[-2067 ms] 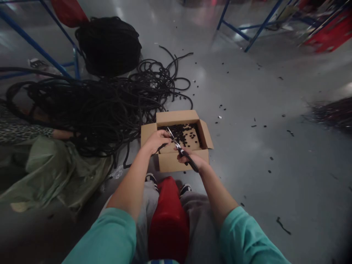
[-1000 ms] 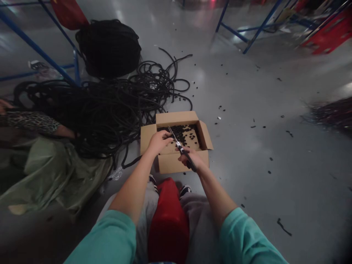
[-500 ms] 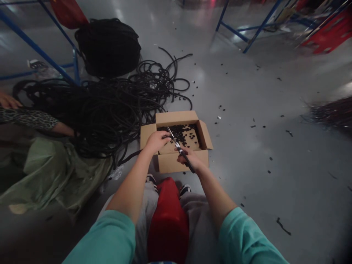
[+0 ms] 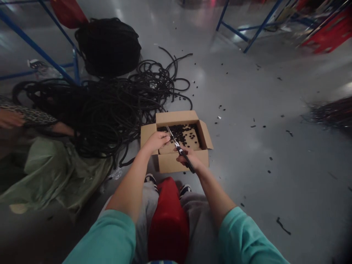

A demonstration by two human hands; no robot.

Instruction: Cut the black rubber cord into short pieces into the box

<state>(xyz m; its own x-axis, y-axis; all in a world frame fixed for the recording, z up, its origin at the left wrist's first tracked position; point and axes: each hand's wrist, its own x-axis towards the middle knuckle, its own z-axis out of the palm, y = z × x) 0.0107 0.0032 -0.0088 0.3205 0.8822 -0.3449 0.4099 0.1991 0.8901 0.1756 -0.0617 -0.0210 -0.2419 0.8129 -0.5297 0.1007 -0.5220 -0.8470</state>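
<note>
The right hand (image 4: 189, 158) grips the scissors (image 4: 178, 146) above the open cardboard box (image 4: 183, 163), where small black pieces (image 4: 180, 132) lie scattered. The left hand (image 4: 156, 141), fingertips bunched, is beside the blades; whether it holds anything I cannot tell. Tangled black cords (image 4: 110, 106) lie near the box.

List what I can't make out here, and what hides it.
All in the head view:
Left hand: what it pinches, if anything, hidden by its fingers.
Scissors: part of the handles, covered by the right hand.
Black cord strand: where it runs, hidden by the left forearm.
Leopard-print sleeve: its wearer, mostly past the left edge.
Dark bundle: what it is, blurred at the right edge.
</note>
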